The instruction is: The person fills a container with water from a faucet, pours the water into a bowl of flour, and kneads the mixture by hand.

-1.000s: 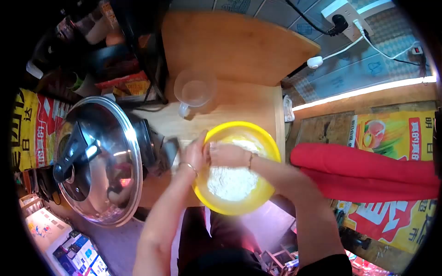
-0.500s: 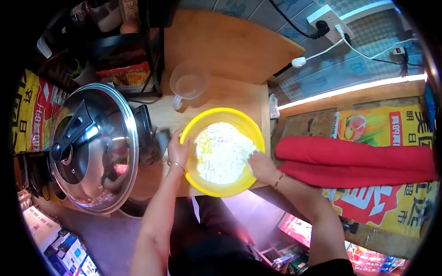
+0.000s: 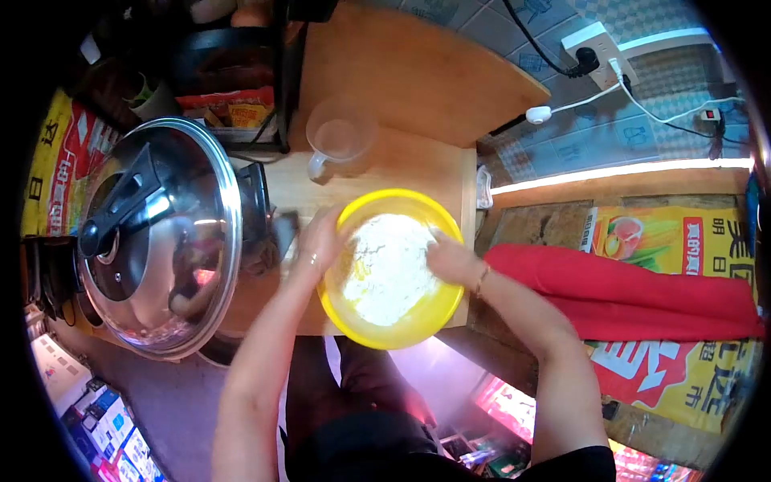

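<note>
A yellow bowl (image 3: 392,336) sits at the front edge of the wooden counter, holding a heap of white flour-like powder (image 3: 393,269) with a yellowish patch on its left side. My left hand (image 3: 324,237) grips the bowl's left rim, its fingertips reaching inside. Over the right side of the powder is my right hand (image 3: 451,259), its fingers curled and pointing into the heap. Whatever it holds, if anything, is hidden. Behind the bowl stands a clear plastic measuring cup (image 3: 341,132), its handle toward me.
On the left stands a large pan with a shiny domed lid (image 3: 161,241). A folded red cloth (image 3: 626,293) lies over yellow printed bags (image 3: 658,386) on the right. A power strip (image 3: 598,55) with cords hangs on the tiled wall. A dark rack (image 3: 285,80) rises at the back left.
My right hand has moved up along the right side of the bowl, farther over the powder. The left hand has slid slightly up the rim. The view has shifted a little.
</note>
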`<state>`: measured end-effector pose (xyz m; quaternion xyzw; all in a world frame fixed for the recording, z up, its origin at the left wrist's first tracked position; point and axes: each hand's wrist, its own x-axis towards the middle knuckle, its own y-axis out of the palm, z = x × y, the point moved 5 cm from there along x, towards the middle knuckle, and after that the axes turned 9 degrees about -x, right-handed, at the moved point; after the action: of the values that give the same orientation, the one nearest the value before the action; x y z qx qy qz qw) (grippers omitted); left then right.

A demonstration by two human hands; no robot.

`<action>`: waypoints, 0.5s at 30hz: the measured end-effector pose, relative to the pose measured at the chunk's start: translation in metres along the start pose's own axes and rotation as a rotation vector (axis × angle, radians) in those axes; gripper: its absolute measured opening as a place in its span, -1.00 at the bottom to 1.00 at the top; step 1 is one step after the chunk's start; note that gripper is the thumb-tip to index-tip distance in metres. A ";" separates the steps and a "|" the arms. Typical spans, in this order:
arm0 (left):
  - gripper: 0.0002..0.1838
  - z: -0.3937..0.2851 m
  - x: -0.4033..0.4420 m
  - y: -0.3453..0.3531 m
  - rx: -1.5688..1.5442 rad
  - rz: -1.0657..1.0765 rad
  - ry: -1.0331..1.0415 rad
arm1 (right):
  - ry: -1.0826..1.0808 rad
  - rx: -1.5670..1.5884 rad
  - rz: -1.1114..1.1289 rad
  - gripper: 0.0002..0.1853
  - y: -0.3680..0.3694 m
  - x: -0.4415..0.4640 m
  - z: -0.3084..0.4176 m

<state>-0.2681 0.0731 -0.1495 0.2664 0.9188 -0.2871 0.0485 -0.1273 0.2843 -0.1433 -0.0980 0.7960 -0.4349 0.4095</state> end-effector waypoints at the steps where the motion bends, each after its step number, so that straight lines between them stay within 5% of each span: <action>1: -0.46 -0.009 0.019 0.009 0.097 0.092 0.043 | -0.009 -0.078 -0.090 -0.84 0.006 0.007 -0.015; 5: -0.53 0.005 0.039 0.016 0.028 0.107 0.090 | 0.089 0.118 -0.299 -0.87 0.022 0.000 -0.044; 6: -0.55 0.019 0.035 0.019 -0.139 -0.023 0.078 | 0.186 0.176 -0.071 -0.87 0.014 -0.007 -0.034; 13: -0.61 0.048 -0.040 0.042 -0.523 -0.540 -0.177 | 0.528 0.761 -0.023 -0.84 -0.002 -0.023 0.096; 15: -0.57 0.055 -0.080 0.069 -0.698 -0.647 -0.299 | 0.616 1.103 0.156 -0.66 -0.011 0.003 0.133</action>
<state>-0.1673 0.0533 -0.2104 -0.1086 0.9786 0.0022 0.1746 -0.0339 0.1944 -0.1745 0.3150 0.5411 -0.7580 0.1827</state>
